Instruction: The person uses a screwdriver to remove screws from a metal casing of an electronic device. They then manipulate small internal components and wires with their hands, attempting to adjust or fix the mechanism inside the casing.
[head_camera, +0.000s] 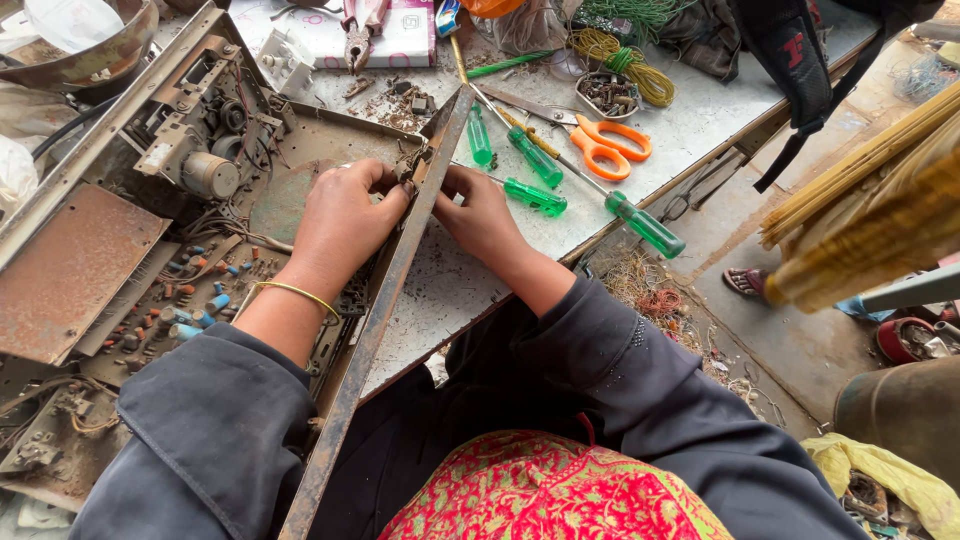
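rusty chassis side rail (385, 300) runs near-to-far, from the person's lap to the workbench's (690, 130) middle | left hand (340, 225) inside chassis, right hand (480, 215) outside, level, both pinched narrow on rail's far end | green-handled screwdrivers (535, 197) just right of right hand

Both hands, left hand (345, 215) and right hand (482, 215), pinch the rusty chassis edge (400, 262) beside green screwdrivers (535, 197).
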